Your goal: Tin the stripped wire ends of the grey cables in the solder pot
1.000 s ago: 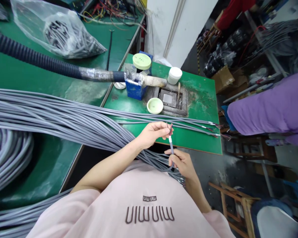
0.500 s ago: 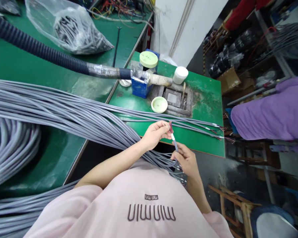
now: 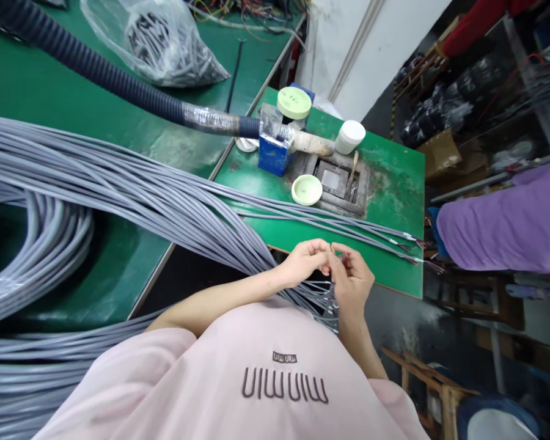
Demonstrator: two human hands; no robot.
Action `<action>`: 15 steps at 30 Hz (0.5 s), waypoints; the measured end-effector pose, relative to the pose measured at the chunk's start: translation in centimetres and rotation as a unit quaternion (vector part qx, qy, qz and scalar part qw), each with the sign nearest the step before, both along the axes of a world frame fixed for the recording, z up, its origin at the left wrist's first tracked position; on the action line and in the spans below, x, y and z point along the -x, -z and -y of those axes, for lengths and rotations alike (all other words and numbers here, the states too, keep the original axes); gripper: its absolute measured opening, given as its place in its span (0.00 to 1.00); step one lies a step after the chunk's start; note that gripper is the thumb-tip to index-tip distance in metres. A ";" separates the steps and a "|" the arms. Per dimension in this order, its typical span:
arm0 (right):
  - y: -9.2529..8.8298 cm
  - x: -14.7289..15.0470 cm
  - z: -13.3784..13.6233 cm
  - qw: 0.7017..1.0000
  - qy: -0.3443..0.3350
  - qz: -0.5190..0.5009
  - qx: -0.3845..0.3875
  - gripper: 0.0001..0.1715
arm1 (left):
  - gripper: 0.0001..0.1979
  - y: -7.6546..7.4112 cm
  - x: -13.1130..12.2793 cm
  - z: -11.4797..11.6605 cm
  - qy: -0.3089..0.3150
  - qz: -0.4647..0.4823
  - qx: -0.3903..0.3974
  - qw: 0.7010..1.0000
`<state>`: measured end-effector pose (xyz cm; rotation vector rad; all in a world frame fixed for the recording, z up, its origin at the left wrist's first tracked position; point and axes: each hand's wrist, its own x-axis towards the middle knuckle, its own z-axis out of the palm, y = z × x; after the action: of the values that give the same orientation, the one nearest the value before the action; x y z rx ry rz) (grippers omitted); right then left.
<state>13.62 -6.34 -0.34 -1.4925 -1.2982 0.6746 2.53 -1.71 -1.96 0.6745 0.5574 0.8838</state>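
My left hand (image 3: 308, 263) and my right hand (image 3: 354, 282) meet in front of my chest, fingertips pinched close together. Between them are the thin stripped wires (image 3: 346, 260) at the end of a grey cable; a little red shows by the right fingers. Most of that cable end is hidden behind my hands. Below them hang several other grey cable ends (image 3: 323, 299) with white bands. The thick bundle of grey cables (image 3: 165, 189) runs in from the left and passes under my left forearm.
On the green bench (image 3: 394, 183) several cables end at the right edge with bare wires. Beyond them are a pale green dish (image 3: 307, 190), a soot-marked metal pot (image 3: 337, 183), a white tub (image 3: 350, 135) and a black hose (image 3: 132, 91). A person in purple (image 3: 508, 220) is at the right.
My right hand has moved up from the cable's grey jacket to the wires, beside my left fingertips. The view has shifted, so the bench sits further right.
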 end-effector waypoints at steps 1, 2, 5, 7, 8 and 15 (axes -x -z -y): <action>0.0 0.1 -0.1 1.000 0.012 0.017 -0.013 0.12 | 0.15 0.1 -0.1 0.1 -0.002 0.012 0.011 1.000; 0.0 0.2 -0.2 0.999 0.023 0.032 -0.030 0.12 | 0.16 0.2 -0.2 0.3 -0.007 0.023 0.019 1.000; 0.2 0.0 -0.6 0.994 0.041 0.062 -0.075 0.12 | 0.18 0.1 -0.2 0.3 -0.044 0.034 0.009 0.998; 0.4 -0.3 -0.8 0.993 0.030 0.076 -0.083 0.11 | 0.20 0.0 -0.1 0.2 -0.073 0.021 -0.014 0.997; 0.5 -0.4 -0.9 0.993 0.020 0.082 -0.086 0.10 | 0.20 -0.1 0.0 0.1 -0.086 0.012 -0.027 0.996; 0.6 -0.8 -1.0 0.988 -0.018 0.125 -0.087 0.10 | 0.21 0.3 0.4 -0.2 -0.110 -0.024 -0.091 0.989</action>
<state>14.43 -5.30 -0.96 -1.4454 -1.5364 0.3942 2.09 -1.54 -2.27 0.8123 0.6069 1.1368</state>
